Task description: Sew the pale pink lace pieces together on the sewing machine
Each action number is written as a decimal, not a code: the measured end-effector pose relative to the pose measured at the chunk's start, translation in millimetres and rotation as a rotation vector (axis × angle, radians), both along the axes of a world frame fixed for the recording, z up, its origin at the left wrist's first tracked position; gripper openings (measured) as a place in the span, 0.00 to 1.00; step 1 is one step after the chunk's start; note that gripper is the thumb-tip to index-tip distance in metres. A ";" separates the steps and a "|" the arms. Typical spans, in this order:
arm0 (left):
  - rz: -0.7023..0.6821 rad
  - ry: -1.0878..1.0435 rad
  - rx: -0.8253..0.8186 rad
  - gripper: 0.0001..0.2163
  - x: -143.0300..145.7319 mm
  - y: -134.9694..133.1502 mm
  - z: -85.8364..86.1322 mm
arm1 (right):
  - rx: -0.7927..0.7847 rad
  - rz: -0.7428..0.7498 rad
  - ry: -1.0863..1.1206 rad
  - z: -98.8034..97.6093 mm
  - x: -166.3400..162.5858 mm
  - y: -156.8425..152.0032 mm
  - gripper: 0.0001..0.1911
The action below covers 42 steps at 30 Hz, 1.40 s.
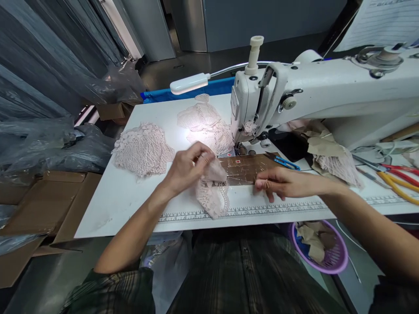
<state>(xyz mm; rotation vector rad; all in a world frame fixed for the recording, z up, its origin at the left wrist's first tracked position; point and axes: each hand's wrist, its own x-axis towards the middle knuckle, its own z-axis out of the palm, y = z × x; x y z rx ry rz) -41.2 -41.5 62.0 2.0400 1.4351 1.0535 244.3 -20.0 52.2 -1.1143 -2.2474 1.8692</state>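
My left hand (188,169) is closed, thumb and fingers pinching the upper end of a pale pink lace piece (212,196). The lace hangs down onto the printed ruler strip (255,212) at the table's front edge. To the right, my right hand (278,181) hovers at the brown taped plate (240,168), its fingers loosely bent and apart with nothing visible in them. Blue-handled thread snips (286,163) lie just beyond that hand. Behind the plate stands a white sewing machine (248,100), its needle area partly hidden by its head.
One lace pile (142,150) lies on the left of the white table (131,205), another (206,120) under the lamp (190,83). Scissors with yellow handles (396,187) and lace scraps (337,163) are at the right. Below are a purple basket (342,257) and a cardboard box (49,205).
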 end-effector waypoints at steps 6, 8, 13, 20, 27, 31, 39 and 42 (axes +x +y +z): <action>0.319 0.057 0.404 0.09 0.3 7.7 15.1 | 0.716 -0.430 -0.151 -28.8 8.5 46.2 0.19; 0.167 0.188 0.444 0.08 14.1 -1.8 0.1 | 1.010 -0.545 -0.164 -40.8 2.2 53.9 0.15; -0.342 0.671 0.434 0.16 55.5 -42.8 -42.5 | 1.187 -0.669 -0.113 -55.8 0.1 53.5 0.10; -0.377 0.735 0.396 0.13 49.9 -51.5 -13.4 | 1.261 -0.731 0.015 -50.1 10.3 45.7 0.16; -0.141 0.909 0.196 0.11 8.0 24.1 -4.8 | 1.194 -0.746 -0.043 -46.6 7.5 43.0 0.17; -0.328 0.903 0.128 0.14 3.6 67.0 -28.1 | 1.210 -0.769 -0.073 -49.7 7.0 42.8 0.09; -0.222 0.700 0.413 0.12 5.4 85.0 -45.8 | 1.257 -0.268 0.177 -55.1 -12.6 25.5 0.09; -0.342 0.632 0.346 0.12 9.5 51.7 -42.3 | 1.242 -0.003 0.319 -54.3 -24.0 16.2 0.14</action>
